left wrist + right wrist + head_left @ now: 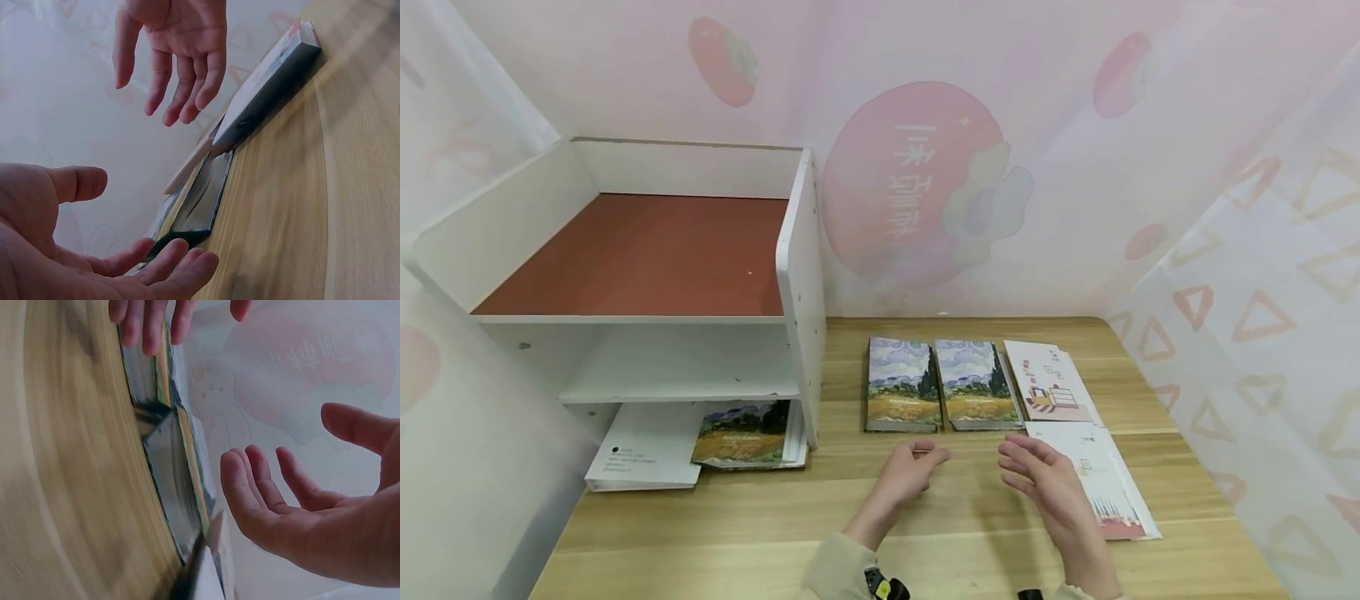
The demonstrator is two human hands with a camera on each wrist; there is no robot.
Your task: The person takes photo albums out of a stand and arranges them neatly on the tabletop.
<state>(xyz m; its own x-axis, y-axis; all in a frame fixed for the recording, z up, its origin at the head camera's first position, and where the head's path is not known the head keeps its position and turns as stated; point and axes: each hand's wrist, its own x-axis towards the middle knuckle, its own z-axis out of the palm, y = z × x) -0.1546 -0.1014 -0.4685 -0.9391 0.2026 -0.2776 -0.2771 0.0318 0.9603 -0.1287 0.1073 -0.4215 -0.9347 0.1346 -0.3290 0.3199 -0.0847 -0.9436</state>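
Note:
Two photo albums with a painted landscape cover stand side by side on the table: the left album [902, 385] and the right album [976, 385]. To their right lie two white illustrated albums, one behind [1049, 383] and one in front [1090, 475]. My left hand [904, 477] hovers before the left landscape album, fingers loosely bent, holding nothing. My right hand [1051, 483] is above the table beside the front white album, fingers relaxed, thumb apart. In the left wrist view both palms face each other with a gap between them.
A white shelf unit [805, 292] with a red-brown top panel [647, 258] occupies the left. Under its lower board lie a white album [647, 446] and another landscape album [741, 433]. Patterned curtains [925, 50] border the wooden table [715, 533] behind and at the sides.

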